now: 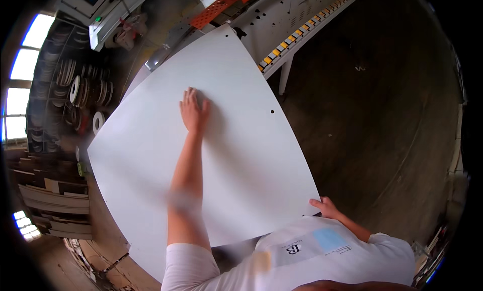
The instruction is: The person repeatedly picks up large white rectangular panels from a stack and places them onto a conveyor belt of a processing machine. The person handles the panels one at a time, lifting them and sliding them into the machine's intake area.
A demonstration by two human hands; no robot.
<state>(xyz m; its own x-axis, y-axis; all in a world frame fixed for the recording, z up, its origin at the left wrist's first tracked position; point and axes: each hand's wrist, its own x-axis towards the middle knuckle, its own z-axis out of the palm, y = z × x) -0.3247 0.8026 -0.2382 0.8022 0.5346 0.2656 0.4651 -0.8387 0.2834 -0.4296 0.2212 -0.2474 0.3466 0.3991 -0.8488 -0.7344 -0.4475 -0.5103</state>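
Observation:
A large white panel (241,155) lies in front of me, with small dark holes near its right edge and far corner. My left hand (193,112) rests flat on its upper middle, fingers stretched forward and thumb apart. At the near right corner, my right hand (327,208) grips the panel's edge, thumb on top and fingers underneath, partly hidden. Another pale sheet (143,263) shows below the panel's near left edge.
Beyond the far corner stands a grey machine with a yellow-and-white segmented track (287,43) and an orange perforated piece (214,12). Rolls of edging strip (75,90) hang at left, above stacked boards (55,200). Dark floor (372,125) stretches to the right.

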